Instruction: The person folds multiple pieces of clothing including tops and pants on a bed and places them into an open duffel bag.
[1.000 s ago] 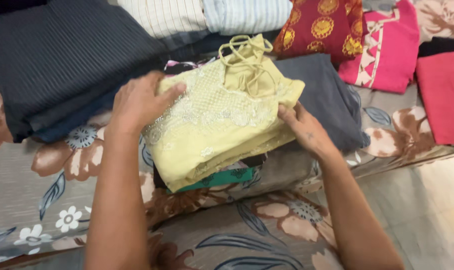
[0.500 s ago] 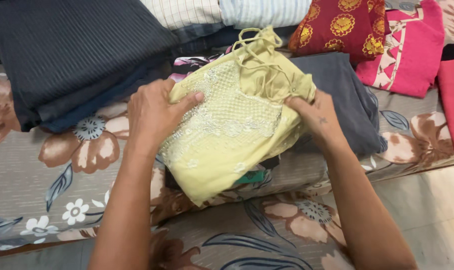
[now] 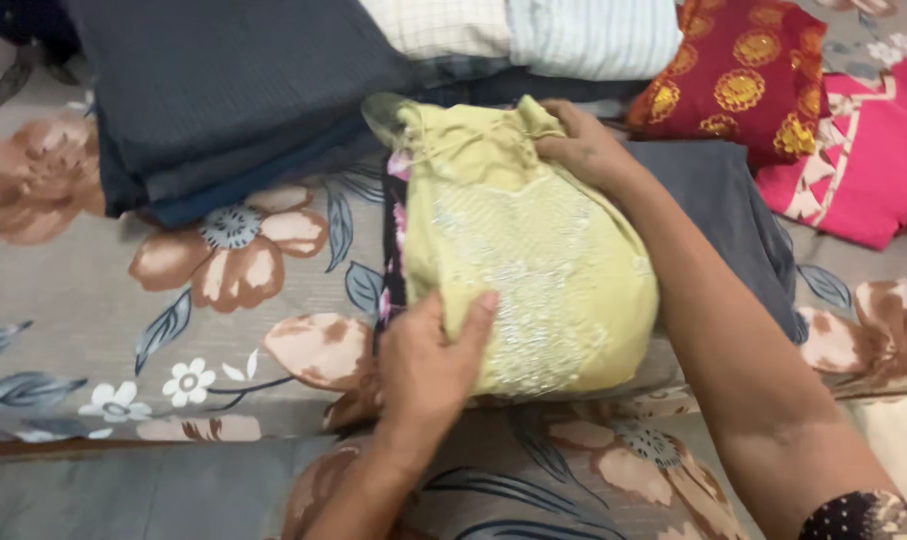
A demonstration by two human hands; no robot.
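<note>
A folded pale yellow embroidered garment (image 3: 534, 260) lies on top of a small stack of folded clothes on a floral bedsheet (image 3: 124, 300). My left hand (image 3: 429, 355) grips its near edge, thumb pressed on the embroidery. My right hand (image 3: 579, 145) holds its far end, where thin yellow ties bunch up. A dark garment with pink print (image 3: 394, 250) peeks out under the left side of the yellow one.
A stack of dark pinstriped clothes (image 3: 234, 90) lies at the back left. Pale checked and striped shirts (image 3: 574, 35) sit behind. A grey folded garment (image 3: 739, 215), a red one with gold medallions (image 3: 744, 75) and a pink one (image 3: 864, 160) lie to the right.
The yellow garment has been turned so its length runs away from me. My left hand slid to its near edge and my right hand moved to its far end.
</note>
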